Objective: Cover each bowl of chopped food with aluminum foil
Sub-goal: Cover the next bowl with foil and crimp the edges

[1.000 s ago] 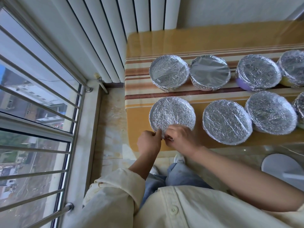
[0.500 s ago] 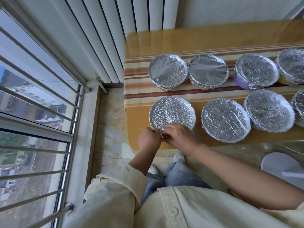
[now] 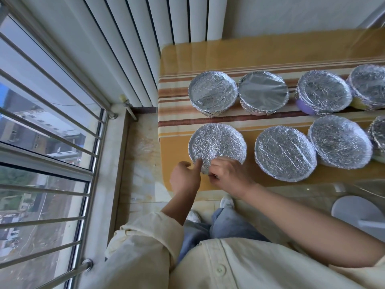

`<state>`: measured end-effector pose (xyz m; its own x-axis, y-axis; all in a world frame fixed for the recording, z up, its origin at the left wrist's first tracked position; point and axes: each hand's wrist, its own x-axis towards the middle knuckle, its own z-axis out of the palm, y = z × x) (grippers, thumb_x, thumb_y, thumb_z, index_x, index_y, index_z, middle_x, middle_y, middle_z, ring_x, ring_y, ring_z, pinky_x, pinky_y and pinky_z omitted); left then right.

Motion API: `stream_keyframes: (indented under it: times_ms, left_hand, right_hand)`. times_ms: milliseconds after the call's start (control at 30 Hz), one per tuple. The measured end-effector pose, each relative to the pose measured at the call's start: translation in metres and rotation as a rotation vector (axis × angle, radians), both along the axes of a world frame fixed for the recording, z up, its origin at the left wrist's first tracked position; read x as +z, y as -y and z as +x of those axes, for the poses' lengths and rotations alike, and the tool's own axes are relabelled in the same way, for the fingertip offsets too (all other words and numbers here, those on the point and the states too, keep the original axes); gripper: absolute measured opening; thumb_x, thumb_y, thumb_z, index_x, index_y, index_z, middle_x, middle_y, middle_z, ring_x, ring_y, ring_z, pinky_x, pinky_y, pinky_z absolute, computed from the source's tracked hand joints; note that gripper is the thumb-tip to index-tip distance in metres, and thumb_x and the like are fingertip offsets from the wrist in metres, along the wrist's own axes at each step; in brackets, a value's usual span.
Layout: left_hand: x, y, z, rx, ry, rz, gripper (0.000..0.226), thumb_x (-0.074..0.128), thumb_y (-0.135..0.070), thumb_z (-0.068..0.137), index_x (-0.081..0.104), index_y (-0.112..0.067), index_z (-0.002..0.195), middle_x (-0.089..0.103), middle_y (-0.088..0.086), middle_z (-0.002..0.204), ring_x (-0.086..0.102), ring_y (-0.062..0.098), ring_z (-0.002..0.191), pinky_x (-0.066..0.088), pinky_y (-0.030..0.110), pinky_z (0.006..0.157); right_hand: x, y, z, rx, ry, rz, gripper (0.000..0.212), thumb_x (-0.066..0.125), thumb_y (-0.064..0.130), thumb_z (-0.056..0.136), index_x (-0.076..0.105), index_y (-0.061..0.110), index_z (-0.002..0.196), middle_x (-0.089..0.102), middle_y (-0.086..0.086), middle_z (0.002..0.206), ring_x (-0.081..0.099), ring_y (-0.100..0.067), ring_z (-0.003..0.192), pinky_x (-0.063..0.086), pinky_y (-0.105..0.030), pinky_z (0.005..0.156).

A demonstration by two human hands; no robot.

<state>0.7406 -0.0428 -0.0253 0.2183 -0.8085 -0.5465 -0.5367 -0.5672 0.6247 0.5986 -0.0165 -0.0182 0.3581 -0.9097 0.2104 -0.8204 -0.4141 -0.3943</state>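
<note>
Your left hand (image 3: 185, 177) pins the foil (image 3: 217, 142) with a straight forefinger; your right hand (image 3: 229, 174) pinches its near edge; crimp downward gently, avoiding tears.

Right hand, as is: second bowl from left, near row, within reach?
Probably yes. The right hand pinches the foil at the near rim of the leftmost near-row bowl; the second bowl stands just to its right, nothing between them. It must let go of the foil first.

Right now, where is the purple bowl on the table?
Head view: the purple bowl sits in the back row, third from the left, between the smooth-foiled bowl and the yellow bowl at the right edge.
</note>
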Motion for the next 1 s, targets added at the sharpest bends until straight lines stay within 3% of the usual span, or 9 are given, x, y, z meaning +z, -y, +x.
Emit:
stream_keyframes:
  times_ms: [100, 167, 267, 367, 467, 533, 700, 867, 1000]
  left_hand:
    - [0.005, -0.014, -0.004, 0.147, -0.086, -0.062, 0.035, 0.069, -0.053, 0.074, 0.068, -0.019, 0.080, 0.072, 0.002, 0.070, 0.071, 0.027, 0.072, 0.057, 0.039, 0.075]
    - [0.008, -0.015, -0.008, 0.203, -0.133, -0.049, 0.022, 0.071, -0.033, 0.077, 0.070, -0.016, 0.062, 0.070, 0.005, 0.059, 0.071, 0.028, 0.066, 0.057, 0.037, 0.070]
    - [0.009, -0.008, -0.010, 0.233, -0.135, -0.017, 0.017, 0.069, -0.020, 0.076, 0.073, -0.014, 0.060, 0.070, 0.006, 0.059, 0.072, 0.029, 0.067, 0.055, 0.032, 0.064]
    - [0.008, -0.006, -0.010, 0.257, -0.152, -0.015, 0.013, 0.071, -0.024, 0.076, 0.074, -0.015, 0.068, 0.071, 0.002, 0.062, 0.073, 0.026, 0.069, 0.058, 0.034, 0.070]
    - [0.010, -0.011, -0.009, 0.251, -0.202, -0.017, 0.029, 0.075, -0.037, 0.079, 0.069, -0.019, 0.057, 0.070, 0.002, 0.057, 0.072, 0.027, 0.064, 0.059, 0.036, 0.069]
    - [0.012, -0.013, -0.009, 0.219, -0.176, -0.017, 0.034, 0.073, -0.027, 0.080, 0.066, -0.019, 0.048, 0.068, 0.003, 0.053, 0.070, 0.028, 0.061, 0.055, 0.035, 0.064]
    - [0.016, -0.006, -0.006, 0.117, -0.056, -0.007, 0.021, 0.065, -0.015, 0.076, 0.072, -0.011, 0.056, 0.065, 0.003, 0.052, 0.057, 0.018, 0.049, 0.038, 0.021, 0.051]
    - [0.013, 0.008, 0.006, 0.032, 0.010, -0.011, 0.018, 0.065, -0.020, 0.072, 0.071, -0.013, 0.057, 0.068, 0.001, 0.055, 0.071, 0.022, 0.063, 0.053, 0.030, 0.061]
    - [0.014, 0.013, 0.008, -0.001, 0.026, -0.008, 0.018, 0.066, -0.020, 0.072, 0.070, -0.013, 0.055, 0.068, 0.002, 0.055, 0.071, 0.022, 0.063, 0.057, 0.033, 0.065]
  right_hand:
    - [0.000, 0.001, 0.005, -0.011, 0.024, -0.023, 0.024, 0.079, -0.002, 0.059, 0.059, 0.010, 0.061, 0.050, -0.003, 0.059, 0.052, -0.023, 0.055, 0.032, -0.024, 0.048]
    - [-0.002, 0.001, 0.007, -0.001, 0.029, -0.020, 0.025, 0.080, -0.003, 0.059, 0.059, 0.010, 0.062, 0.048, -0.004, 0.058, 0.051, -0.023, 0.054, 0.032, -0.024, 0.047]
    - [-0.002, 0.003, 0.009, -0.007, 0.029, -0.008, 0.025, 0.081, -0.005, 0.057, 0.061, 0.010, 0.064, 0.049, -0.004, 0.058, 0.051, -0.024, 0.053, 0.032, -0.023, 0.047]
    - [0.000, 0.005, 0.009, -0.031, 0.040, -0.006, 0.027, 0.081, -0.006, 0.053, 0.062, 0.010, 0.063, 0.050, -0.004, 0.057, 0.053, -0.024, 0.051, 0.031, -0.022, 0.047]
    - [0.000, 0.004, 0.010, -0.031, 0.035, 0.004, 0.025, 0.080, -0.005, 0.053, 0.063, 0.010, 0.063, 0.052, -0.003, 0.059, 0.055, -0.024, 0.053, 0.034, -0.022, 0.046]
    - [-0.002, 0.004, 0.010, -0.024, 0.012, 0.020, 0.023, 0.079, -0.004, 0.053, 0.063, 0.010, 0.062, 0.051, -0.003, 0.058, 0.054, -0.024, 0.053, 0.035, -0.024, 0.044]
    - [-0.006, 0.004, 0.015, -0.018, 0.009, 0.061, 0.023, 0.082, -0.002, 0.054, 0.064, 0.010, 0.062, 0.052, -0.003, 0.059, 0.054, -0.023, 0.054, 0.033, -0.023, 0.045]
    - [-0.002, 0.004, 0.002, 0.011, 0.041, 0.091, 0.028, 0.090, 0.023, 0.058, 0.066, 0.013, 0.067, 0.055, 0.001, 0.066, 0.056, -0.019, 0.061, 0.033, -0.021, 0.055]
    - [-0.005, 0.001, -0.001, 0.017, 0.006, 0.084, 0.027, 0.088, 0.012, 0.059, 0.062, 0.013, 0.065, 0.056, 0.000, 0.067, 0.056, -0.019, 0.062, 0.039, -0.023, 0.055]
